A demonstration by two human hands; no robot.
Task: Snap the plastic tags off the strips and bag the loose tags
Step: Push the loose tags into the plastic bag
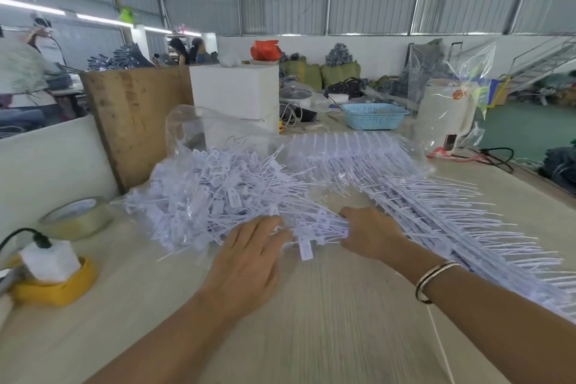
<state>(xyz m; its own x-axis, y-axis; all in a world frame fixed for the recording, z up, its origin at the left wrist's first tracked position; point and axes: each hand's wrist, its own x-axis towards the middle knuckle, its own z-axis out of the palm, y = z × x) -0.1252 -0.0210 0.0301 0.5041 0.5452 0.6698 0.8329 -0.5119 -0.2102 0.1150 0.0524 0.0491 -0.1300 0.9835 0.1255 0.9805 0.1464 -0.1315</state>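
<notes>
Where both hands (311,243) meet the loose tags (218,193) — fingertips buried, unseen.

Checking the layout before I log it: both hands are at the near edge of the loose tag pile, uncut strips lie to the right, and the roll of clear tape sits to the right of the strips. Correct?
Not quite. The head view shows the roll of clear tape left of the loose tag pile, by the white board. Left hand and right hand are at the pile's near edge; uncut strips lie right.
</notes>
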